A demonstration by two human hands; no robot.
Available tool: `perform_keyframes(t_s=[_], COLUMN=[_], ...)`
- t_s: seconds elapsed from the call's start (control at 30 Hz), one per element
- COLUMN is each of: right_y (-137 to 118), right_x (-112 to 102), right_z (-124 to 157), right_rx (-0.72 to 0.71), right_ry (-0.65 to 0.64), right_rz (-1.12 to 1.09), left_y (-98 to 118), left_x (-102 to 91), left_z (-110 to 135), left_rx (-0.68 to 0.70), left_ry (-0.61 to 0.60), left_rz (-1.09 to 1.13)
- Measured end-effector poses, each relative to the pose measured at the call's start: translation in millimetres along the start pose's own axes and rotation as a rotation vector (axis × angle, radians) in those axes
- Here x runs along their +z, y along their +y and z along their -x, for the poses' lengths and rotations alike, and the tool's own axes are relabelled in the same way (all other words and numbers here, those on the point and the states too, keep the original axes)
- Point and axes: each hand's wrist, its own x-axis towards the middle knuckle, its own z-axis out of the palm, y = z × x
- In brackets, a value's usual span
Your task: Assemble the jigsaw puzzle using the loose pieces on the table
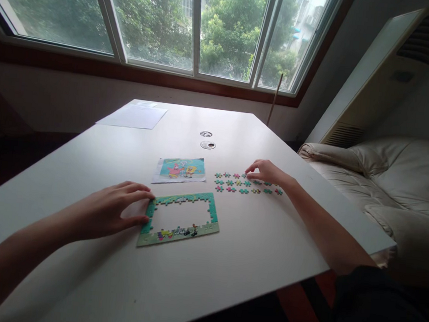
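A green cartoon jigsaw frame [215,209] lies flat on the white table, its border joined and the middle bare. My left hand [113,209] rests at the frame's left edge, thumb and fingers spread apart and their tips touching it. Loose jigsaw pieces [238,182] are laid out in rows to the right of the frame. Over the back row, my right hand [268,172] pinches a puzzle piece [245,174] between thumb and fingertips; whether it is lifted I cannot tell. Behind the frame lies a creased picture sheet [183,169] with a pink and a yellow cartoon figure.
Two round stickers or discs [207,145] lie farther back on the white table [172,283]. A pale sheet [133,116] is at the far left corner. Windows stand beyond the table, with a thin stick [275,98] below them. To the right is a cream sofa [406,174].
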Motion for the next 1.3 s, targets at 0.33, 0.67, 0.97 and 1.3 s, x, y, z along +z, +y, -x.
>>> perform_keyframes(t_s=[0.33,0.67,0.97,1.3], right_y=[-15,-135,-170,-167], right_x=[-1,37,57,57], right_z=[1,18,27,31], right_rx=[0.042,-0.067,-0.061,-0.269], right_ry=[0.077,-0.033,0.020,0.351], right_rz=[-0.041,-0.987,-1.181,-0.685], left_y=[-9,55,95,85], left_x=[8.1,5.0,5.6,10.4], left_z=[-1,-19,-28,-28], left_rx=[0.000,-0.149,-0.324,-0.461], left_ry=[-0.001,0.226,0.243,0.210], left_rz=[0.067,0.578,0.955,1.131])
